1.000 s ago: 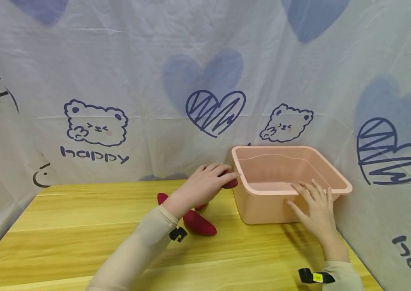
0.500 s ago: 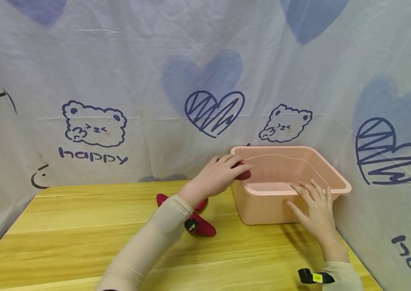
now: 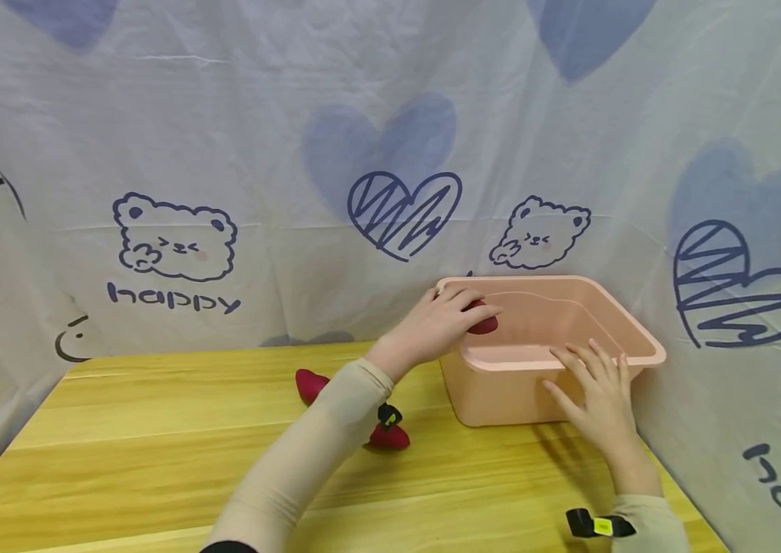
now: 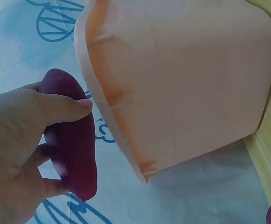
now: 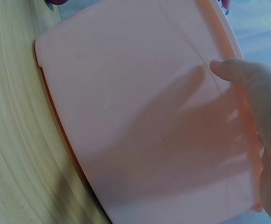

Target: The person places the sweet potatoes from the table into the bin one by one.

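In the head view my left hand (image 3: 435, 326) grips a dark red sweet potato (image 3: 483, 319) just above the left rim of a pink plastic tub (image 3: 511, 395). The left wrist view shows the thumb across the sweet potato (image 4: 72, 140) and fingers behind it. My right hand (image 3: 600, 407) holds the tub's front rim, with fingers over the inner side and the thumb (image 5: 224, 69) against the outer wall. Other sweet potatoes lie on the table, one (image 3: 310, 384) left of my left forearm and one (image 3: 390, 438) partly under it; the forearm hides the space between.
The yellow wood-grain table (image 3: 155, 445) extends to the left and front. A pale cloth (image 3: 279, 153) printed with bears and hearts hangs behind it and along the right side, close to the tub.
My left hand has carried the sweet potato rightward and slightly up, from beside the tub to over its left rim. My right hand stays at the front rim.
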Motion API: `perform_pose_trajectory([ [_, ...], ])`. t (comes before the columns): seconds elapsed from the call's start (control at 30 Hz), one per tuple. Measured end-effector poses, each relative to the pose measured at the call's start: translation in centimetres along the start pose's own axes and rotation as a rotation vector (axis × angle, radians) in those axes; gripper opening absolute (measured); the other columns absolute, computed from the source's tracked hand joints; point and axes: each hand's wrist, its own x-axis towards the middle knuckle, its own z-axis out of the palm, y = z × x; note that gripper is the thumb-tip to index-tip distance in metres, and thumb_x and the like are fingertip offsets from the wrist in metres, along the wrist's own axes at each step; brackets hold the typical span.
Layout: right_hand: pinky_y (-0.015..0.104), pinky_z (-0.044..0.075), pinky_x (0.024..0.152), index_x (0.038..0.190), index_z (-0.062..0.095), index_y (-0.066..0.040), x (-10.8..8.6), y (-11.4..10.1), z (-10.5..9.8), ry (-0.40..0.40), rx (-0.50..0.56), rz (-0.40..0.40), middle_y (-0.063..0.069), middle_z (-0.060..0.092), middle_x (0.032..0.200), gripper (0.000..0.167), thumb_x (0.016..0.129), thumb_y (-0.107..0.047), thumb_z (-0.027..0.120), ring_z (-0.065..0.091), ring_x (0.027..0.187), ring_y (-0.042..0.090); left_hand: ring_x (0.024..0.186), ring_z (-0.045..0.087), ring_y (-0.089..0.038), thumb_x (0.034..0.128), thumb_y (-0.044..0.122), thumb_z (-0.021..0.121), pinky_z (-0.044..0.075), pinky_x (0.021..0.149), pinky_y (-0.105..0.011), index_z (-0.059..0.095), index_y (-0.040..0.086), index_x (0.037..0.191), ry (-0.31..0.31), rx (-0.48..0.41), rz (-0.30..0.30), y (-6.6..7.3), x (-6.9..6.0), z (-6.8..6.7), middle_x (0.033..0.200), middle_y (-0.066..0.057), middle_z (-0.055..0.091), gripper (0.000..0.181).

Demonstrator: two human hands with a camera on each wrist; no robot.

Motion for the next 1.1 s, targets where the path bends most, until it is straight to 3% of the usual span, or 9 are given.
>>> perform_pose_trajectory([
  [0.17,0.069,0.007,0.114,0.127,0.061,-0.013,0.1,-0.1,0.0,0.003,-0.001,-0.003,0.019,0.055,0.130,0.053,0.090,-0.049,0.061,0.037,0.132,0.049,0.136,0.041,-0.017,0.1022,0.021,0.049,0.035,0.112,-0.044,0.047,0.035,0.142,0.004,0.017,0.002,0.4,1.1,0.7,0.142,0.006,0.050,0.042],
  [0.4,0.069,0.007,0.114,0.128,0.060,-0.014,0.1,-0.1,0.1,-0.004,-0.008,0.001,0.018,0.055,0.131,0.051,0.084,-0.037,0.070,0.036,0.133,0.048,0.135,0.042,-0.015,0.1020,0.019,0.049,0.040,0.107,-0.041,0.046,0.036,0.143,-0.019,0.019,-0.005,1.3,2.1,1.6,0.144,0.006,0.049,0.044],
  [0.57,0.069,0.007,0.114,0.129,0.060,-0.015,0.0,-0.1,0.1,-0.010,-0.006,0.001,0.018,0.055,0.131,0.051,0.088,-0.044,0.065,0.036,0.134,0.048,0.135,0.042,-0.016,0.1016,0.017,0.050,0.040,0.105,-0.045,0.044,0.038,0.144,-0.038,-0.011,-0.027,1.9,2.6,2.2,0.145,0.006,0.047,0.047],
  [0.93,0.070,0.008,0.113,0.129,0.060,-0.015,-0.1,-0.2,0.0,-0.016,-0.012,0.011,0.018,0.055,0.131,0.051,0.086,-0.040,0.068,0.036,0.134,0.048,0.136,0.043,-0.017,0.1011,0.021,0.051,0.039,0.109,-0.048,0.043,0.039,0.143,-0.074,-0.053,-0.102,2.8,3.9,3.1,0.147,0.007,0.045,0.047],
  [1.1,0.072,0.010,0.112,0.129,0.059,-0.015,0.0,-0.2,-0.1,-0.021,-0.012,0.014,0.018,0.054,0.132,0.051,0.089,-0.046,0.064,0.035,0.134,0.047,0.136,0.042,-0.017,0.1012,0.016,0.050,0.038,0.109,-0.049,0.043,0.039,0.143,-0.091,-0.040,-0.093,3.0,4.1,3.2,0.146,0.007,0.045,0.048],
])
